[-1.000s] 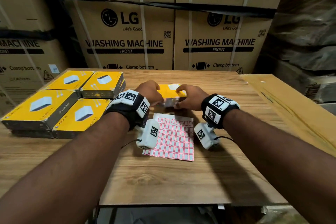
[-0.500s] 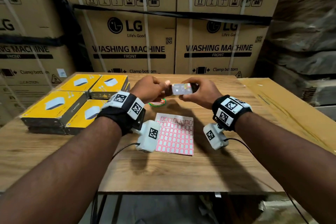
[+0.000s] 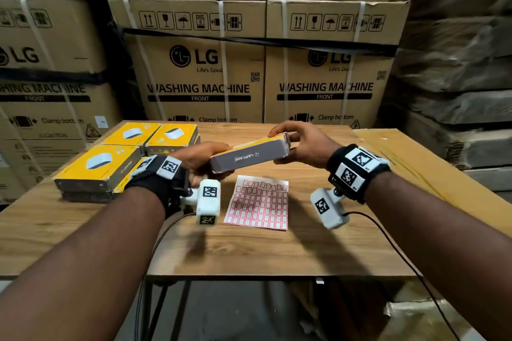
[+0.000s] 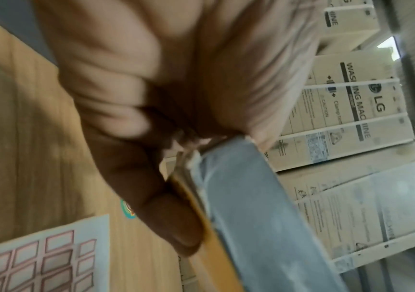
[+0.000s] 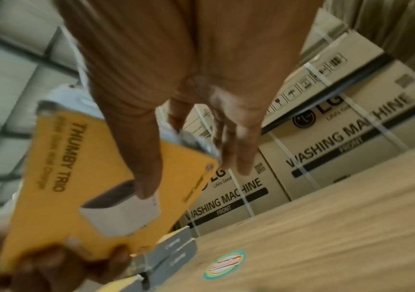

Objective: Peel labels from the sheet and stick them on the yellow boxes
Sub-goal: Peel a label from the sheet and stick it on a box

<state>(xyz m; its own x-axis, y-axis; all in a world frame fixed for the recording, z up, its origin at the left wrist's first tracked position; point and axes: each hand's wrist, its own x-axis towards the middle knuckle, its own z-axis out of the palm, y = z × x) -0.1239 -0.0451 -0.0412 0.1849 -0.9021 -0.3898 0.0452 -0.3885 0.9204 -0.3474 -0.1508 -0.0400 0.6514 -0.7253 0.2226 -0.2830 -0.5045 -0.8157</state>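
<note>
Both hands carry one yellow box (image 3: pixel 249 156) clear of the table (image 3: pixel 249 252): my left hand (image 3: pixel 203 159) clamps its near-left corner, thumb (image 4: pixel 166 217) curled against the yellow face, while my right hand (image 3: pixel 300 144) holds the far-right end, thumb over that face and fingers (image 5: pixel 241 150) underneath. I note the box is tilted, grey side toward me, yellow face turned away and up. I judge the step in hand to be handling and orienting this box; no label is visible on its face in the right wrist view, though blur limits that finding. Directly below the grip lies the label sheet (image 3: pixel 259 203), flat, most rows filled. The next move, as I read it, calls for freeing one hand to peel a label while the other steadies the box. Left of the grip sit the stacked yellow boxes (image 3: pixel 110 163), near my left wrist. A round sticker (image 5: pixel 224 263) lies on the table under the grip. Nothing obstructs the sheet.
</note>
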